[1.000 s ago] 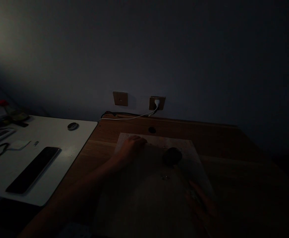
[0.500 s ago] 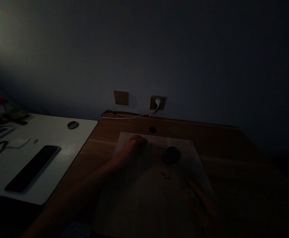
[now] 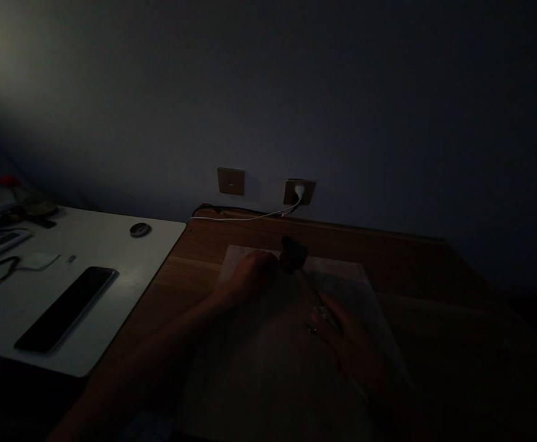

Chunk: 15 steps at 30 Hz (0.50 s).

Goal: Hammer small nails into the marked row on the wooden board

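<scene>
A hammer (image 3: 313, 288) with a dark head and a pale handle is in my right hand (image 3: 342, 331), whose fingers wrap round the handle. Its head is over the upper part of a pale board (image 3: 254, 368), just right of my left hand (image 3: 255, 270). That left hand rests at the board's upper left with curled fingers; whatever they pinch is too dark to make out. A small shiny metal piece (image 3: 312, 331) shows beside my right fingers. The scene is very dim.
The board lies on a wooden table (image 3: 189, 261) against the wall. To the left, a white table (image 3: 125, 270) bears a phone (image 3: 68, 310), a small round tin (image 3: 140, 229) and cluttered tools. Cords run to a wall socket (image 3: 299, 192).
My right hand has moved up and left with the hammer, bringing its head close to my left hand. My left hand stays nearly in place. The view has shifted slightly.
</scene>
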Available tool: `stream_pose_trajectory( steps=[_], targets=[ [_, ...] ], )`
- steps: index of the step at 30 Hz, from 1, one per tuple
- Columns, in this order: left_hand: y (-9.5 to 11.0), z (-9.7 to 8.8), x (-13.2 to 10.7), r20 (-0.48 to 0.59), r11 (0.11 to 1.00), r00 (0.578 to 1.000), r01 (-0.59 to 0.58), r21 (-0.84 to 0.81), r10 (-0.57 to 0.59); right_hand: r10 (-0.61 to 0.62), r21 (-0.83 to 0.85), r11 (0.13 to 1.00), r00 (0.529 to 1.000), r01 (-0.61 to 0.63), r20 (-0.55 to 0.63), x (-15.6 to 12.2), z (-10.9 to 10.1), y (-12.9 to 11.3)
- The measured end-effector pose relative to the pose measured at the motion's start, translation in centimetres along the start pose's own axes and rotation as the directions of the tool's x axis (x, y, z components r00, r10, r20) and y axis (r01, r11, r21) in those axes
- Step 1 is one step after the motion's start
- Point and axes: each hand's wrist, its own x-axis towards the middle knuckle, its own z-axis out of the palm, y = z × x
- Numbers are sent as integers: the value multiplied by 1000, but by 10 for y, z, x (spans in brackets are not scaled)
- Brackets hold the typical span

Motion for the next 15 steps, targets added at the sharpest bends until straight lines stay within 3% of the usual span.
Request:
stream_pose_trajectory(
  steps=[7, 15],
  targets=[
    [-1, 0, 2, 24, 999, 999, 28, -36, -27, 2, -7, 1000, 1000, -2, 13, 7, 6, -3],
    [-7, 3, 0, -25, 992, 999, 29, -123, -32, -15, -12, 1000, 999, 16, 42, 8, 10, -2]
  ],
)
